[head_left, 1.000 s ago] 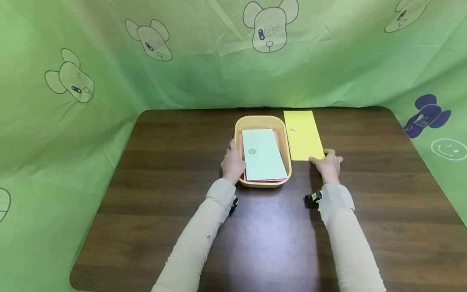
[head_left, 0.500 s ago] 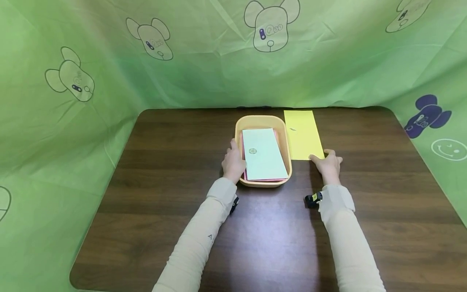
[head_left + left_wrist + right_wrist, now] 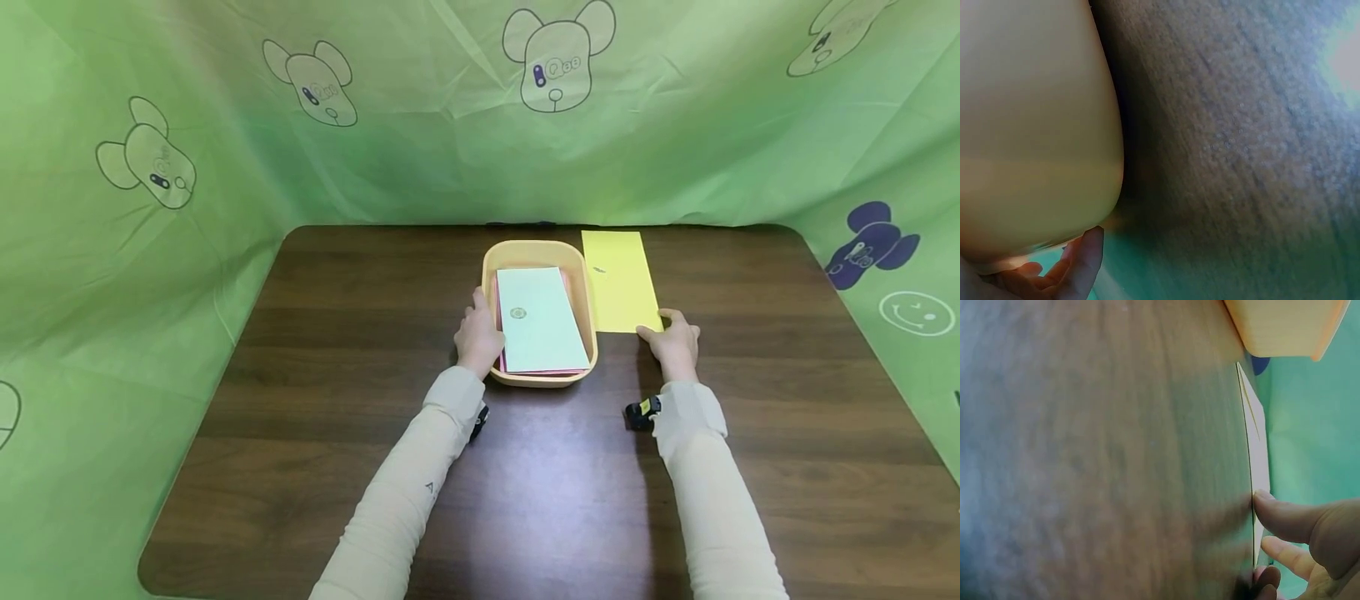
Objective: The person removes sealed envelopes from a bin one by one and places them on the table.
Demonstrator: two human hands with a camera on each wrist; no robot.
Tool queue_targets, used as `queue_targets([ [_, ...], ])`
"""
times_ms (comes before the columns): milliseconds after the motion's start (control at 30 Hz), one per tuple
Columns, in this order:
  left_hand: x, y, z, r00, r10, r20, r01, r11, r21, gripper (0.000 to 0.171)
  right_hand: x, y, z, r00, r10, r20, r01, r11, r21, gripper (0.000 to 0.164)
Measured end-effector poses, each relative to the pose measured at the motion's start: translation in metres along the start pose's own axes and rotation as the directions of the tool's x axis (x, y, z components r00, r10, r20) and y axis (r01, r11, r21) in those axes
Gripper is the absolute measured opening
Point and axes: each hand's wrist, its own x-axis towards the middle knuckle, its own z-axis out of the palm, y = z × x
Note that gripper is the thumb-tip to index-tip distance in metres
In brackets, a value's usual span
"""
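Note:
My left hand [image 3: 478, 337] grips the left rim of a cream-yellow plastic basket [image 3: 536, 249], thumb inside and fingers along the outer wall. Inside lies a mint-green booklet [image 3: 542, 325] with a small round emblem, on top of pink ones whose edges peek out. To the right of the basket, a thin yellow booklet [image 3: 621, 279] with a small grey mark lies flat on the table. My right hand [image 3: 675, 343] holds its near right corner between thumb and index finger. The right wrist view shows the thumb [image 3: 1291, 519] against the booklet's layered near edge.
The dark wood-grain table [image 3: 360, 350] has rounded corners. Its back edge runs along a green curtain [image 3: 420, 167] printed with mouse-like heads, which also hangs at both sides. The basket and the yellow booklet stand close together near that back edge.
My right index finger has drawn in slightly toward the yellow booklet's right edge. The left hand and the basket keep their places, and the head view has shifted a little.

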Motion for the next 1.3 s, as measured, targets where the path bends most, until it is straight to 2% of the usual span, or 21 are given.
queue_targets([
  [500,0.0,0.0,0.001,1.0,-0.008,-0.001,0.008,1.0,0.0,0.077,-0.002,-0.002,0.0,1.0,-0.006,0.008,0.006,1.0,-0.018,0.061],
  [700,0.001,0.0,0.0,1.0,-0.007,-0.002,0.007,1.0,-0.004,0.075,-0.001,-0.002,-0.001,1.0,0.009,0.016,-0.009,0.999,0.035,0.062],
  [867,-0.002,0.0,0.001,1.0,-0.004,0.008,0.004,1.0,-0.004,0.073,-0.008,-0.002,-0.001,1.0,0.001,-0.03,0.001,0.997,0.081,0.061],
  [967,-0.003,0.0,0.001,1.0,-0.007,0.012,0.007,1.0,-0.001,0.074,-0.019,-0.007,0.001,0.996,-0.041,-0.085,0.049,0.995,0.087,0.057],
  [1067,-0.003,0.001,0.001,1.0,-0.005,0.009,0.005,1.0,-0.002,0.074,-0.034,-0.018,0.004,0.984,-0.126,-0.13,0.137,0.987,0.078,0.051],
  [1300,-0.003,0.001,0.0,1.0,-0.001,-0.003,0.001,1.0,-0.007,0.074,-0.072,-0.045,0.019,0.916,-0.351,-0.193,0.365,0.93,0.04,0.031],
])
